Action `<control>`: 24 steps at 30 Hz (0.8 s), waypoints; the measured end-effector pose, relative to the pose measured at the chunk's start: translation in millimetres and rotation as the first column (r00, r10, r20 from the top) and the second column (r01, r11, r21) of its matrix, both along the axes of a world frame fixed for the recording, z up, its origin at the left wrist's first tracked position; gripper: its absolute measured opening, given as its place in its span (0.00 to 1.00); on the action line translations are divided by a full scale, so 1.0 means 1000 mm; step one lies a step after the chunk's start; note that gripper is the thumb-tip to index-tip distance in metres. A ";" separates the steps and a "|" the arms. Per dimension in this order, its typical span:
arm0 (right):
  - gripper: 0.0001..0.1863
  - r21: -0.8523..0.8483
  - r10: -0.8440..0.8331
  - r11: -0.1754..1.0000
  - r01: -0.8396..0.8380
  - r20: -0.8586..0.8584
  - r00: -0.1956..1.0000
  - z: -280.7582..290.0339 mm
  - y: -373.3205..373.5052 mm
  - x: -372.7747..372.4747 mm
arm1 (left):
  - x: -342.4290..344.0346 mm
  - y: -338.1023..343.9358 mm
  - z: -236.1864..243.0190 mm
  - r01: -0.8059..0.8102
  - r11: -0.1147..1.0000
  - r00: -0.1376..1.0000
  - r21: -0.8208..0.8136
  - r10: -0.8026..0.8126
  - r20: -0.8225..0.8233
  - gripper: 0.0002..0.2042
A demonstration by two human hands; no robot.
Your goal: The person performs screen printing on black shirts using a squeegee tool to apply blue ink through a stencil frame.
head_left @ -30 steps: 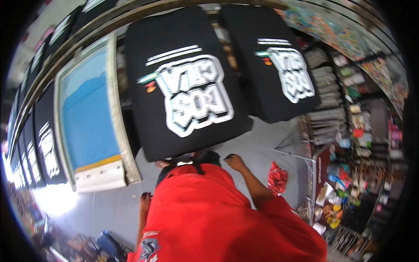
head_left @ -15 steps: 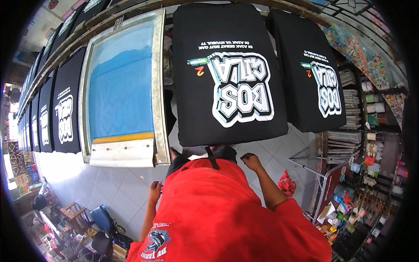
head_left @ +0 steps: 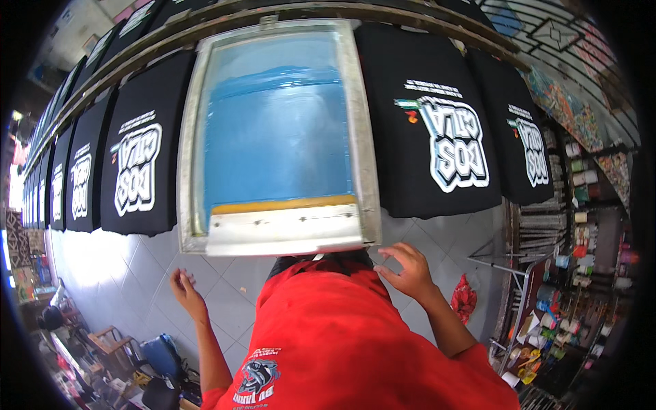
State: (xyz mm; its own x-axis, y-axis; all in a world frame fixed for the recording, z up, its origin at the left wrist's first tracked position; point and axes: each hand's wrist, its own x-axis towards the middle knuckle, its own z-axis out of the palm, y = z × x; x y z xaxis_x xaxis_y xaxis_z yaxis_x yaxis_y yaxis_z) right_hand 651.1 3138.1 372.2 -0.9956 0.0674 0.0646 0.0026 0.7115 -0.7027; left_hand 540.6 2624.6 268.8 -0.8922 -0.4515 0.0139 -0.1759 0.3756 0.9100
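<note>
A screen-printing frame [head_left: 362, 137] with a blue surface [head_left: 273, 150] lies straight in front of me. A white squeegee [head_left: 283, 232] with an orange blade rests across its near end. Black shirts [head_left: 396, 75] with white lettered prints lie on boards either side. My right hand [head_left: 406, 266] is just beyond the frame's near right corner, below it in the picture, fingers apart and holding nothing. My left hand [head_left: 184, 290] hangs below the near left corner over the tiled floor, fingers loosely spread and empty. A red shirt covers my body.
A long rail [head_left: 437, 27] runs behind the boards, with more printed shirts receding left. At right stand a shelf of containers [head_left: 581, 232], a metal stand [head_left: 519, 273] and a red bag [head_left: 463, 301]. A chair [head_left: 109, 338] and assorted items stand at lower left on the tiled floor [head_left: 225, 301].
The frame and shirts have shifted rightward in my view, so the frame is now central. My hands have moved outward, the left one upward in the picture, and my right fingers are more spread.
</note>
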 end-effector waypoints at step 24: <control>0.29 0.467 0.143 0.873 -0.139 0.028 0.989 0.000 -0.082 -0.082 | -0.136 0.024 0.009 0.232 0.955 0.965 0.184 -0.250 0.082 0.14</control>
